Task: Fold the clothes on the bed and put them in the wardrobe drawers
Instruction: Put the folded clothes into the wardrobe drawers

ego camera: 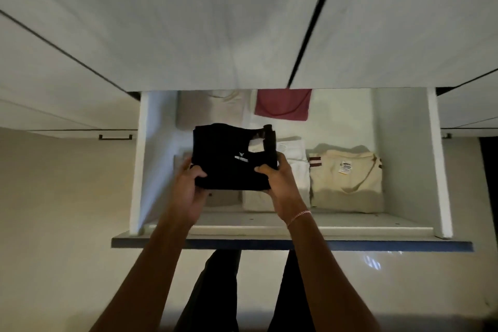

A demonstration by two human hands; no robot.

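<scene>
A folded black top (229,148) with a small white logo hangs over the open white wardrobe drawer (291,244). My left hand (188,191) grips its lower left corner and my right hand (280,186) grips its lower right corner, thumbs on top. Inside the drawer lie folded clothes: a cream shirt with dark red stripes (347,180) at the right, a white garment (293,167) partly behind the black top, a grey-beige one (215,108) and a pink-red one (283,104) at the back.
White wardrobe doors (188,21) rise above the drawer with a dark gap between them. A shut drawer with a black handle (115,137) sits at the left. My legs in dark trousers (215,291) stand on the pale floor below the drawer front.
</scene>
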